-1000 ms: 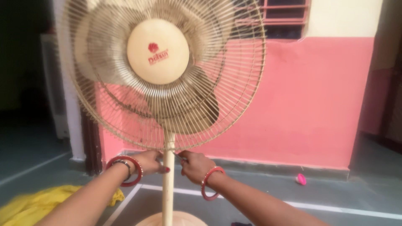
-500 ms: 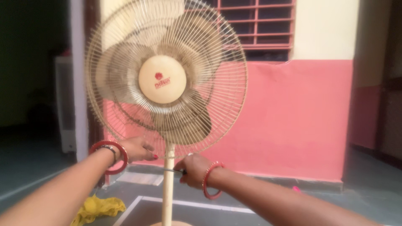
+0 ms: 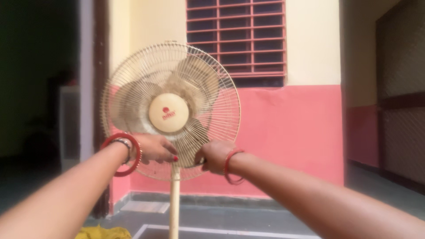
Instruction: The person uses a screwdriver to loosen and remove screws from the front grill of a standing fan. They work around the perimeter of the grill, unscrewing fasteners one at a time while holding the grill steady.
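A cream pedestal fan (image 3: 168, 113) stands in front of me, with a dusty wire guard over its blades and a round hub cap in the middle. Its pole (image 3: 174, 208) runs down out of view. My left hand (image 3: 152, 148) rests on the lower left of the guard, fingers curled against the wires, a red bangle on the wrist. My right hand (image 3: 214, 156) grips the lower right of the guard, fingers closed around the rim, red bangles on that wrist too. Whether it also holds a small tool, I cannot tell.
Behind the fan is a wall, pink below and cream above, with a red barred window (image 3: 237, 37). A dark doorway (image 3: 40, 110) lies to the left. A yellow cloth (image 3: 102, 232) lies on the grey floor by the pole. A dark door panel (image 3: 403, 110) is at right.
My view has tilted up, so the fan sits lower and looks smaller. Both hands have risen from the pole just under the guard onto the guard's lower rim.
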